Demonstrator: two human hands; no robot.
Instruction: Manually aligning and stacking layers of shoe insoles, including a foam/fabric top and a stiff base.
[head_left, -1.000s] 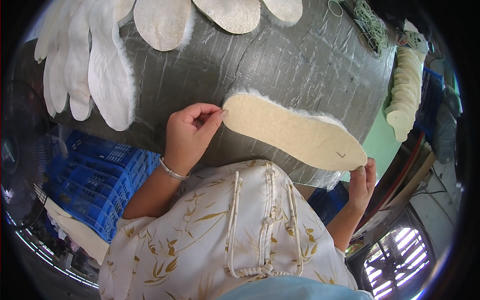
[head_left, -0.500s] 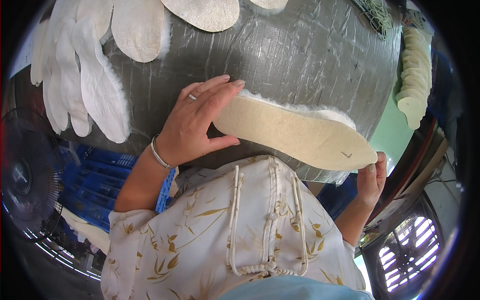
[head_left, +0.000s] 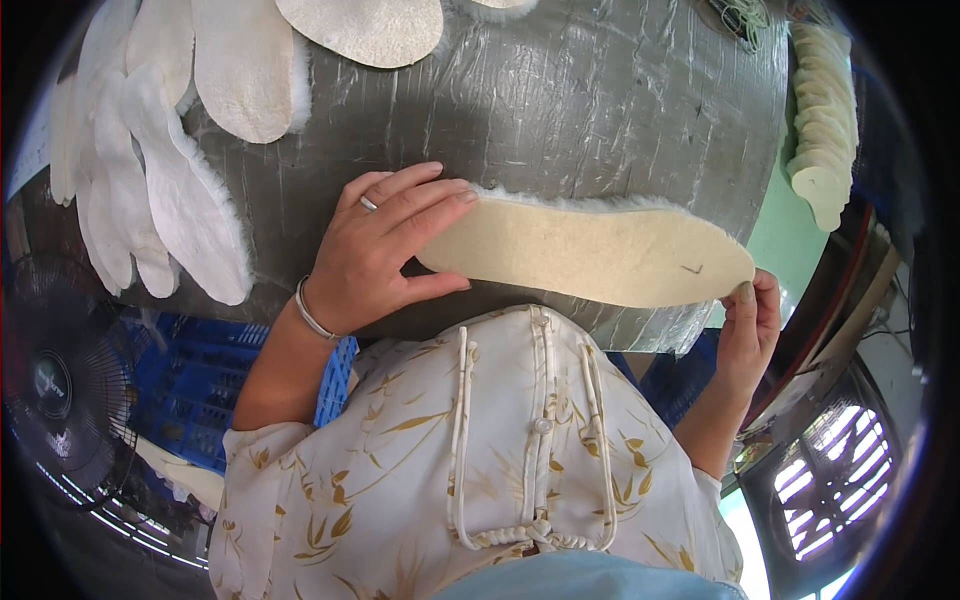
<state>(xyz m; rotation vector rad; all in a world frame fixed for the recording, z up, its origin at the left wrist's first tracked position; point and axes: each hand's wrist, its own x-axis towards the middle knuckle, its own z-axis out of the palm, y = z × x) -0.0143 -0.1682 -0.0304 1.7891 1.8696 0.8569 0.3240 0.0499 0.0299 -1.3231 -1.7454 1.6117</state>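
Insole (head_left: 590, 250) at centre right of the frame, between the two hands, tan flat side up, white fleece showing along its upper edge; small dark mark near the right end. Long axis runs almost straight across the frame, right end dipping slightly. Left hand (head_left: 375, 245) at the left end: spread wide, fingertips at the upper edge, thumb by the lower edge; cannot tell how firmly it presses. Right hand (head_left: 750, 325) narrow, thumb and fingers pinching the tip at the right end. Neither hand is nearer; both are at the insole, one per end, the left covering more of it. Insole is over the near part of the grey tabletop (head_left: 540, 125); cannot tell whether its underside touches. More fleece insoles (head_left: 185, 195) overlap at upper left, well apart from it. Row of cream pieces (head_left: 825, 130) at upper right.
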